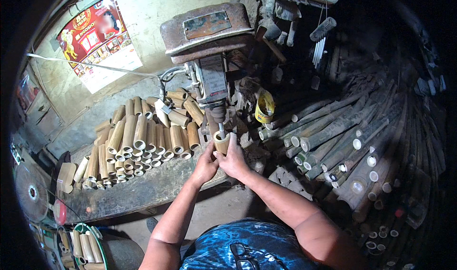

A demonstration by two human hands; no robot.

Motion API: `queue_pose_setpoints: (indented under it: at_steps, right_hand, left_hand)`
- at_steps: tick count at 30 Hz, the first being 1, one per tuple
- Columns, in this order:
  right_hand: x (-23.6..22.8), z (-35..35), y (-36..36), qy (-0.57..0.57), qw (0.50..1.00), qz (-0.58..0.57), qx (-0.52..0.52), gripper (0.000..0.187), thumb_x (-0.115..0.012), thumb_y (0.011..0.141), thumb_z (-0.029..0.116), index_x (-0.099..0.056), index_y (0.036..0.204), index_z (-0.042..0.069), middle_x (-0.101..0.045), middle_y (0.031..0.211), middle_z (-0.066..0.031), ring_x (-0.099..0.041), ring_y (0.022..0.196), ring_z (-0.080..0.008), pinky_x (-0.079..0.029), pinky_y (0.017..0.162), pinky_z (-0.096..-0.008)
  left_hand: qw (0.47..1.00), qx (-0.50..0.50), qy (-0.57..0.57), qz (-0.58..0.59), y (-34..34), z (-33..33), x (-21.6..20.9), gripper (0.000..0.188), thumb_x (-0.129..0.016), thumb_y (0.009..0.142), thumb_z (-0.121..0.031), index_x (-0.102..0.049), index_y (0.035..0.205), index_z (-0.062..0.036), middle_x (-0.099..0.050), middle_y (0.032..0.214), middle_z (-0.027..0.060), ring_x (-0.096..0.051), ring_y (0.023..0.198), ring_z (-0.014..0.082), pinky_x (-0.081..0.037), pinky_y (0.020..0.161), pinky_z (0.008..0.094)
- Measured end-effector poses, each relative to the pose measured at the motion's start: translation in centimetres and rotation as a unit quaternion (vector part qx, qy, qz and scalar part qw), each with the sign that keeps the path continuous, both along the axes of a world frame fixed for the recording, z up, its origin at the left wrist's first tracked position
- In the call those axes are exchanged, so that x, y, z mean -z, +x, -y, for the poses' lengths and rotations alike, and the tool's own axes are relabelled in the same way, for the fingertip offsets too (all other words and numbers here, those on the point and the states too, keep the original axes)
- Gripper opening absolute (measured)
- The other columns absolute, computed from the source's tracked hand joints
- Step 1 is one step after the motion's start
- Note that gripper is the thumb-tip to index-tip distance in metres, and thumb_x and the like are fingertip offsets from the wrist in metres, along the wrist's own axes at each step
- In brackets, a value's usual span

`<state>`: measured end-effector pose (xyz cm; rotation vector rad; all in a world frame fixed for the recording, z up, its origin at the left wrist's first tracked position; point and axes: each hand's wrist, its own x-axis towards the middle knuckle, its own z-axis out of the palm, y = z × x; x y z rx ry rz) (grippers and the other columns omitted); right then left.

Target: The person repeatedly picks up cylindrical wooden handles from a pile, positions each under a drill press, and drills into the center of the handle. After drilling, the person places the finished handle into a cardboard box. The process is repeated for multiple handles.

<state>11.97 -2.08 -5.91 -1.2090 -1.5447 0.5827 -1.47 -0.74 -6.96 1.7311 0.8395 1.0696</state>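
Both my hands grip one short bamboo tube under the drill press. My left hand closes on its lower left side, and my right hand wraps its right side. The tube's open end faces up toward the chuck, and the metal bit reaches down to or into that opening; how deep it goes is hidden. To the left of my hands, many cut bamboo tubes are stacked on the workbench.
Long bamboo poles lie piled at the right, cut ends toward me. A yellow bucket stands beside the drill press. At far left are a fan and a green-rimmed container with more tubes. A cable crosses the wall.
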Motion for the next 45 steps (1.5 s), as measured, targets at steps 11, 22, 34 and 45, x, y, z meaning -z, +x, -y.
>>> queue_pose_setpoints:
  at_steps: [11,22,34,45]
  right_hand:
    - [-2.5,-1.8,-0.9,0.026,0.998,-0.014,0.052,0.064,-0.075,0.075,0.013,-0.034,0.122,-0.002,-0.06,0.104,-0.0314,-0.059,0.1,-0.0509,-0.049,0.083,-0.0535]
    - [-3.4,-1.0,1.3,0.034,0.996,-0.075,0.021,0.058,-0.076,0.071,0.015,-0.042,0.117,0.004,-0.061,0.106,-0.0211,-0.063,0.101,-0.0384,-0.05,0.086,-0.047]
    - [0.7,0.0,-0.4,-0.021,0.998,-0.025,0.045,0.065,-0.072,0.074,0.008,-0.034,0.127,0.001,-0.063,0.103,-0.0258,-0.062,0.097,-0.0465,-0.051,0.082,-0.0511]
    - [-3.2,-1.1,1.6,0.054,0.997,-0.059,0.0,0.056,-0.075,0.071,0.011,-0.041,0.115,0.005,-0.061,0.106,-0.0229,-0.061,0.103,-0.0443,-0.049,0.084,-0.0498]
  left_hand:
    - [0.993,-0.075,0.071,0.054,1.0,-1.4,0.5,0.066,-0.054,0.089,0.007,-0.03,0.15,-0.0021,-0.051,0.139,0.0166,-0.052,0.124,0.021,-0.041,0.105,0.034]
    - [0.998,-0.003,0.051,-0.044,0.9,-2.5,-0.9,0.065,-0.061,0.09,0.0,-0.032,0.148,-0.0028,-0.049,0.142,0.0153,-0.047,0.13,0.0221,-0.038,0.108,0.0351]
    - [0.999,-0.046,0.019,-0.02,-0.3,1.2,2.3,0.068,-0.064,0.088,0.001,-0.033,0.149,-0.0023,-0.053,0.139,0.0159,-0.055,0.121,0.02,-0.043,0.102,0.0338]
    - [0.986,-0.133,0.088,-0.054,2.4,-0.1,-2.0,0.068,-0.063,0.083,-0.001,-0.038,0.146,-0.0059,-0.061,0.128,0.0205,-0.06,0.117,0.0253,-0.047,0.096,0.0363]
